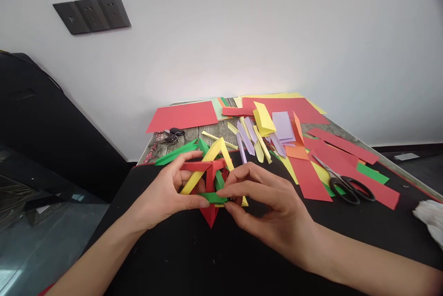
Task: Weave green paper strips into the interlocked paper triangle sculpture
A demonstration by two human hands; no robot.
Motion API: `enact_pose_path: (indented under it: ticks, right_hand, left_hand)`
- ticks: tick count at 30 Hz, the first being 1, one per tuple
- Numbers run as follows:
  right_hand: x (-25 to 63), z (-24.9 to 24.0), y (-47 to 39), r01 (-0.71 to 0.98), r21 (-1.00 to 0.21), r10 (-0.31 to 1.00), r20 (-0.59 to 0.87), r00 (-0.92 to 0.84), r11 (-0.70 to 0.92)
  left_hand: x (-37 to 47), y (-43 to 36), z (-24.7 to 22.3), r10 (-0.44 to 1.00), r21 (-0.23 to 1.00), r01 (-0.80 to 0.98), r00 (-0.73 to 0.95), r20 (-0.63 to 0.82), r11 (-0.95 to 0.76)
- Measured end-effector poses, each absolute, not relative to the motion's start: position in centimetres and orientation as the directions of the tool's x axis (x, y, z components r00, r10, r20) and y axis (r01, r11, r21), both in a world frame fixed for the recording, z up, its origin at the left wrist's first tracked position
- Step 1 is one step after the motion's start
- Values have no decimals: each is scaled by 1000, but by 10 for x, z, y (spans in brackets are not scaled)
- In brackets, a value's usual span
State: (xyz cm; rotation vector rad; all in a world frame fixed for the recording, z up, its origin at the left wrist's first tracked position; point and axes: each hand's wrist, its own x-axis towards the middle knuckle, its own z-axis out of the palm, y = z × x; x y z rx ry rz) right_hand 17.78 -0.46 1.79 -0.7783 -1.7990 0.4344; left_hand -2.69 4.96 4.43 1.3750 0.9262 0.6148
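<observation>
Between my two hands is a folded paper model (210, 174) of interlocked red, yellow and green strips. My left hand (173, 185) grips its left side, the thumb lying on a green strip (211, 198) at the front. At the right end of that green strip, the fingertips of my right hand (266, 199) pinch the paper; the exact fold between them is hidden. A red point of the model hangs below the hands. Behind my left fingers, a long green folded strip (175, 154) sticks out to the left.
Black-handled scissors (341, 183) lie on paper scraps at the right. A smaller scissors-like tool (173, 134) is at the back left. Folded purple strips (246, 137), a yellow folded paper (265, 118) and red sheets (187, 117) lie toward the wall. White tissue (431, 220) is at the right edge.
</observation>
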Motion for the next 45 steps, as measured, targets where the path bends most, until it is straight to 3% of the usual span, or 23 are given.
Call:
enact_pose_path:
  ticks: [11,18,24,31,45]
  right_hand:
    - [186,26,1,259,-566,621,679,-392,782]
    - [181,27,-2,317,-592,671,674,-308,741]
    - [177,27,-6,399,-532,654,696,-296,747]
    - [185,28,-3,312,-591,668,637,-386,744]
    - [179,30,-5,377,-608,714,631,-305,699]
  left_hand:
    - [-27,48,45,837,975,184,507,-203,126]
    - [-28,46,44,842,977,173,502,-199,128]
    - [-27,46,44,851,977,180,489,-193,118]
    - [-26,47,45,847,974,196,493,-198,114]
    - [-25,46,39,868,976,198,466,-173,88]
